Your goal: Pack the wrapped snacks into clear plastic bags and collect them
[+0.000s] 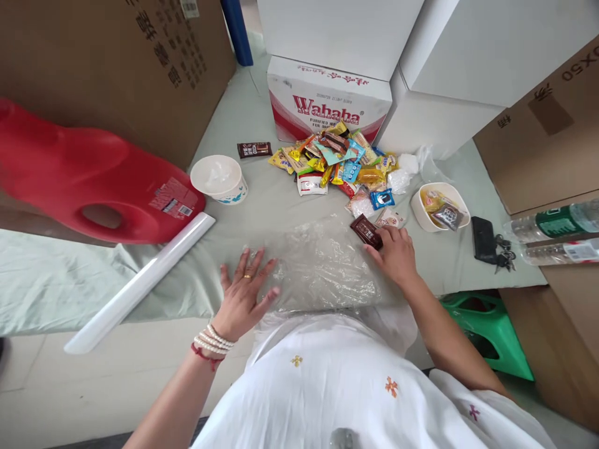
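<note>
My left hand (244, 292) lies flat with fingers spread on the left edge of a clear plastic bag (322, 265) spread on the pale green sheet. My right hand (397, 252) grips a dark brown snack bar (366, 231) at the bag's far right corner. Just beyond lies a pile of wrapped snacks (339, 163). Another brown bar (254, 149) lies apart to the pile's left.
A white paper cup (219, 179) and a white tube (140, 282) lie left, beside a red jug (88, 178). A white bowl (438, 206) with snacks, a black phone (483, 238), keys and bottles (556, 221) sit right. Cardboard boxes (327, 100) stand behind; a green stool (486, 333) stands below.
</note>
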### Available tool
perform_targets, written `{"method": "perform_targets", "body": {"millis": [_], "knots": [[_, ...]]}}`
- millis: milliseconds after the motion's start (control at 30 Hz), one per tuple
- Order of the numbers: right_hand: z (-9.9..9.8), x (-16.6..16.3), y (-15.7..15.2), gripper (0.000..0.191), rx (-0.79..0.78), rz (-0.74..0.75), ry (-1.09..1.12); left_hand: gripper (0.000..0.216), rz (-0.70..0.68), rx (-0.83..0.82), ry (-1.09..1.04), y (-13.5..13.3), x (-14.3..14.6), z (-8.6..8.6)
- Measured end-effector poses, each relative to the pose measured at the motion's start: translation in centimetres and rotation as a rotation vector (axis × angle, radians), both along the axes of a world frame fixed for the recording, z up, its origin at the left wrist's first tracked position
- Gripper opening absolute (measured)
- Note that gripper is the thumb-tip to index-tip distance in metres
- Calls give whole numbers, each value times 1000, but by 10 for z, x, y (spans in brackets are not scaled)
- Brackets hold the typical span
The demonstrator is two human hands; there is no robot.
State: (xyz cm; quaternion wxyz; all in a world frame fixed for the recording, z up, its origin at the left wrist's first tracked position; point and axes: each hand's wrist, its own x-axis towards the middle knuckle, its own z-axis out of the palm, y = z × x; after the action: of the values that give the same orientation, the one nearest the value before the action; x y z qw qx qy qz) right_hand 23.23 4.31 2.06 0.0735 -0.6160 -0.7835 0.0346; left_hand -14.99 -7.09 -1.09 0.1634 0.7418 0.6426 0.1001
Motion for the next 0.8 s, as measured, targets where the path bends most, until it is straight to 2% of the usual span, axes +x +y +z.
{"method": "perform_targets", "body": {"millis": [100,267,433,567,667,733,800], "knots": [[0,-13,14,54,-52,-104,-79,57,89,12,-3,4,12,-2],[0,-12,21,38,-143,-73,-153,60,37,-19,75,18,30,-7],[7,42,7,37,-215,-94,-137,64,17,-55,86,40,29,-6],[34,80,-2,45,-166,-109,79,67,-27,-92,77,57,22,-5],[57,62,-6,52,-89,-55,206,69,-56,-109,77,64,17,-5],[64,27,-7,50,-77,66,250,71,-57,-104,76,65,15,-4],[61,-16,-8,46,-98,209,265,73,-47,-55,62,61,14,-2]]}}
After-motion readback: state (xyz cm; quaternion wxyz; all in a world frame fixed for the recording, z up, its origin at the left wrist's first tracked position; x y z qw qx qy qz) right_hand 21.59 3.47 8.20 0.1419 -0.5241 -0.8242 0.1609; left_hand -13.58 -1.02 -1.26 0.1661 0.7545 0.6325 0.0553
